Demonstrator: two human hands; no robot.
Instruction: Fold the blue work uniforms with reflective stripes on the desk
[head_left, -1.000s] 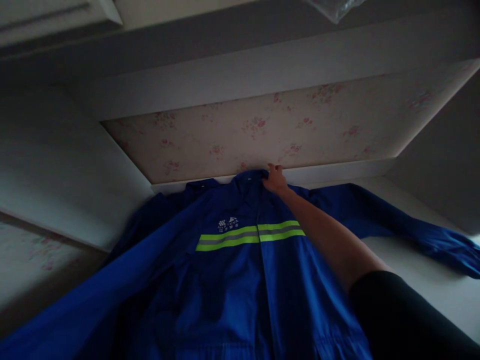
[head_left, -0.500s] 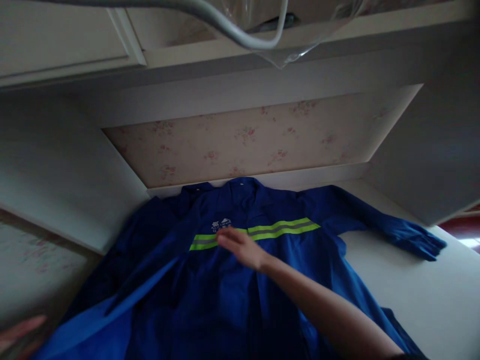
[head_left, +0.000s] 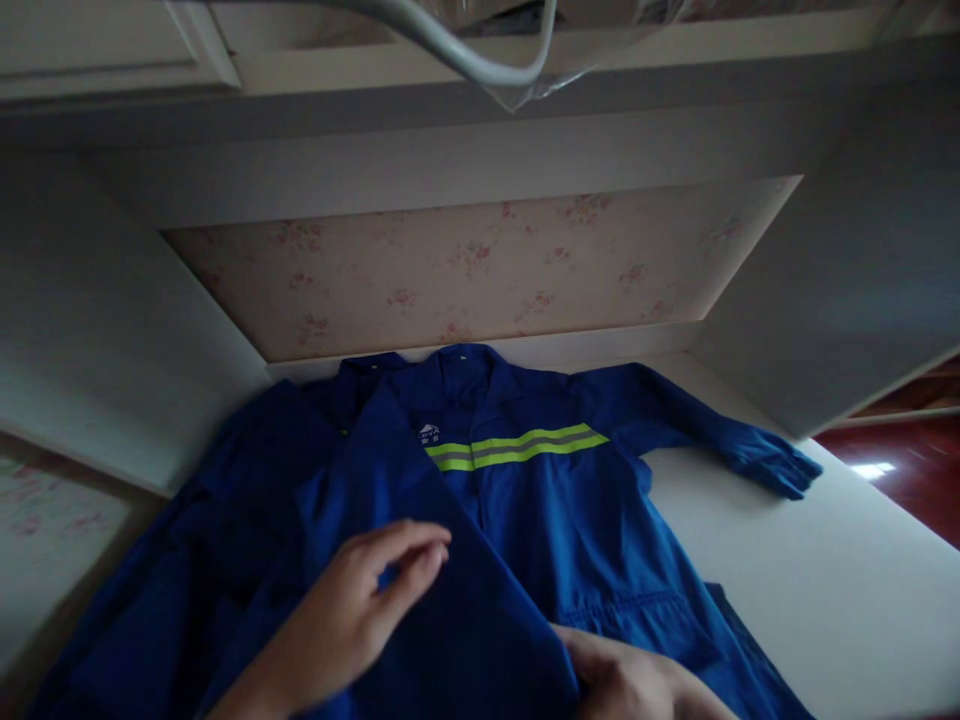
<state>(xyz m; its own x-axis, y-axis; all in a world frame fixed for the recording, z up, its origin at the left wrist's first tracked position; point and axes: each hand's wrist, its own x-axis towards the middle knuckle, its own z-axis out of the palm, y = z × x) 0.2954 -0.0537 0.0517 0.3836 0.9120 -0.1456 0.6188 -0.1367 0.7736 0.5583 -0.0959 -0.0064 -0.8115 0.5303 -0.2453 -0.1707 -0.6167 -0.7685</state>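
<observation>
A blue work jacket (head_left: 570,510) with a yellow-green reflective stripe (head_left: 525,446) lies spread on a white desk top (head_left: 810,570), collar toward the back wall. Its left sleeve (head_left: 420,560) is folded across the chest. My left hand (head_left: 352,610) rests flat on that folded sleeve, fingers spread. At the bottom edge my right hand (head_left: 630,680) lies on the jacket's lower front beside the sleeve's end; whether it pinches cloth is hidden. The right sleeve (head_left: 720,440) stretches out to the right on the desk.
Floral wallpaper (head_left: 480,270) backs the alcove, with white side panels left and right. A shelf with clear plastic and a grey cable (head_left: 450,45) hangs overhead. A red-brown floor (head_left: 900,470) shows past the desk's right edge.
My right hand drew back from the collar, across the chest, to the lower front. My left hand came into view and brought the left sleeve over the chest.
</observation>
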